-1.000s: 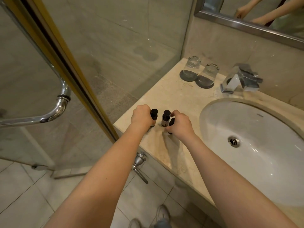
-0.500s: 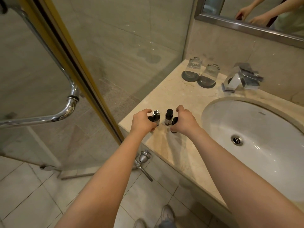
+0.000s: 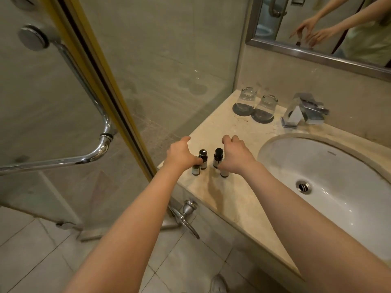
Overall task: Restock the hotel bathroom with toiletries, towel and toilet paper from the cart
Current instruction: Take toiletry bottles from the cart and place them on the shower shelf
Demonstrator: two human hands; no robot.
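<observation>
Counter [image 3: 222, 132] edge first: the front lip runs just below the four little toiletry bottles, which stand in a tight cluster left of the sink [image 3: 330, 163], close to the front corner. Shower glass [image 3: 169, 81] closes off the side away from the sink, hard along the stone, so no spare room there.

Left hand [image 3: 181, 155] is down on the near bottle farthest from the sink [image 3: 196, 169], thumb and curled fingers pinching its cap, index finger lifted. Right hand [image 3: 237, 157] clamps thumb and curled fingers over the near bottle closest to the sink [image 3: 224, 174], its top hidden. Behind them, the silver-capped bottle [image 3: 203, 159] and the black-capped bottle [image 3: 218, 157] stand upright, untouched.

Beyond the cluster, a bare stretch of stone. Then two upturned glasses [image 3: 247, 100] on dark coasters [image 3: 262, 118] at the back, left of the sink, faucet [image 3: 302, 111] behind the sink, mirror [image 3: 317, 17] above.
</observation>
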